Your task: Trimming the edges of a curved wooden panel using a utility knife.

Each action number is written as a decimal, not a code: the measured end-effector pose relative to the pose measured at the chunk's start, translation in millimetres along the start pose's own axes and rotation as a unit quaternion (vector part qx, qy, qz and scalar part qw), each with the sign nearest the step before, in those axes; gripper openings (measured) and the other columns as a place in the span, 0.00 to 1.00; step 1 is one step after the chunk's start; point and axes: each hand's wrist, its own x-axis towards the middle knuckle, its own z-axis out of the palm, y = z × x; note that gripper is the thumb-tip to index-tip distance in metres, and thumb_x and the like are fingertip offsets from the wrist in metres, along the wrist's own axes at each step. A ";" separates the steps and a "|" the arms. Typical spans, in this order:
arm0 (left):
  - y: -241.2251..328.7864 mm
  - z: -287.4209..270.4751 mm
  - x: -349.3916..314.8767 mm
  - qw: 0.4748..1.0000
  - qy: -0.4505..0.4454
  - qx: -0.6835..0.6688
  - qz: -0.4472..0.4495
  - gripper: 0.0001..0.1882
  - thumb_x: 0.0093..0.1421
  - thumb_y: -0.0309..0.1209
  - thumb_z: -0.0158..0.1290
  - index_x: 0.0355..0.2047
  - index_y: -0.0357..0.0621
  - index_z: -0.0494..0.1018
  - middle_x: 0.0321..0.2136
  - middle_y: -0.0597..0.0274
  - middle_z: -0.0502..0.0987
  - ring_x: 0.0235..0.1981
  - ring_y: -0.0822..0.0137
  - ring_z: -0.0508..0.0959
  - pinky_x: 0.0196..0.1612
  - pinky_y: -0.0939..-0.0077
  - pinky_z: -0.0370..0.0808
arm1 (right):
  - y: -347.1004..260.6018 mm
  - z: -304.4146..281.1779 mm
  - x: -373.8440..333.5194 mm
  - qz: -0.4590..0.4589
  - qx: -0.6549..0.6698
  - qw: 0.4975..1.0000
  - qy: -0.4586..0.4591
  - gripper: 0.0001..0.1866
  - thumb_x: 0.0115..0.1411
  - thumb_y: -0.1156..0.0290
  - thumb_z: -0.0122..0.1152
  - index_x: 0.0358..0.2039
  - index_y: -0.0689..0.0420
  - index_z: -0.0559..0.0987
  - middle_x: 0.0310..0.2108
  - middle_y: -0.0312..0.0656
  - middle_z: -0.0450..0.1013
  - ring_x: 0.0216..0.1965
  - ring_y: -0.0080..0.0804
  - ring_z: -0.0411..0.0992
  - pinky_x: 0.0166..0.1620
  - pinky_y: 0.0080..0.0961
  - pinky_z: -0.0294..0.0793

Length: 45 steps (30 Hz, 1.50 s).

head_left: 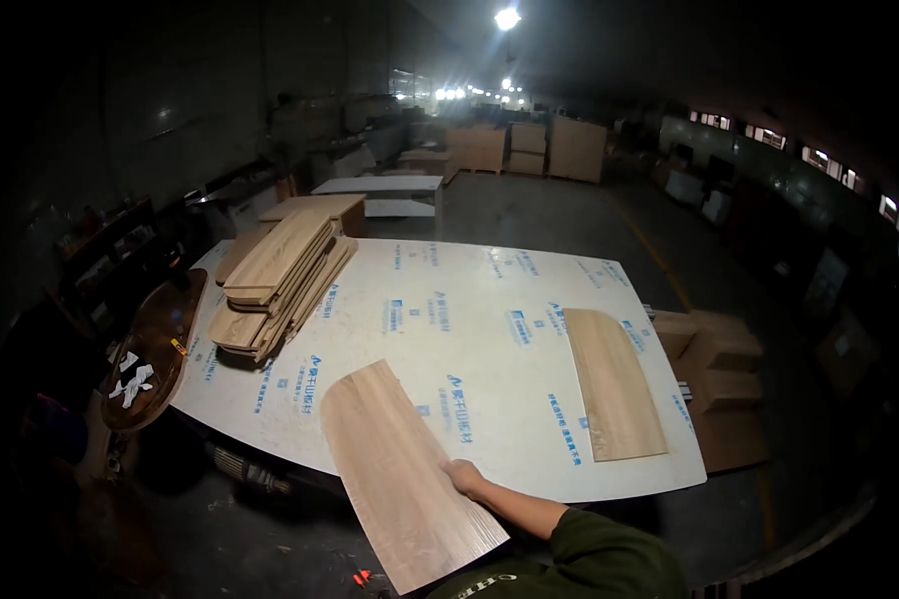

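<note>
My right hand is closed on the right edge of a light wooden board with a rounded far corner. The board lies at a slant across the near edge of a large white sheet-topped table, its near end sticking out toward me. My left hand does not show. Farther right, a similar wooden board with one rounded corner rests flat on the table. A stack of several wooden boards sits at the far left of the table, its pieces not quite lined up.
Left of the table is a dark brown rounded surface bearing crumpled white paper and a small yellow object. Brown boxes stand beyond the right edge. Larger cartons and a white-topped table are farther back.
</note>
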 end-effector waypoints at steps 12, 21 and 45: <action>-9.5 79.1 68.1 0.937 -0.172 0.284 0.114 0.11 0.52 0.26 0.59 0.33 0.43 0.69 0.17 0.66 0.72 0.16 0.74 0.72 0.18 0.76 0.70 | -88.5 -112.9 -27.3 -0.136 -0.111 0.967 -0.185 0.24 0.60 0.50 0.55 0.46 0.58 0.79 0.42 0.47 0.77 0.44 0.40 0.74 0.48 0.33 0.72; -62.8 69.6 2.6 0.947 -0.194 -0.246 -0.074 0.10 0.56 0.30 0.56 0.35 0.47 0.66 0.22 0.66 0.73 0.18 0.68 0.72 0.20 0.72 0.72 | 99.2 -60.7 -154.9 0.219 0.079 0.852 -0.469 0.35 0.55 0.33 0.54 0.48 0.53 0.74 0.39 0.34 0.76 0.31 0.19 0.72 0.29 0.18 0.71; -135.1 115.9 -81.4 0.966 0.259 0.022 -0.011 0.15 0.64 0.38 0.49 0.45 0.41 0.71 0.31 0.63 0.75 0.28 0.74 0.74 0.32 0.77 0.74 | 63.6 66.4 -103.9 0.268 0.365 0.726 -0.518 0.19 0.67 0.49 0.41 0.23 0.46 0.63 0.17 0.30 0.57 0.20 0.26 0.59 0.48 0.39 0.72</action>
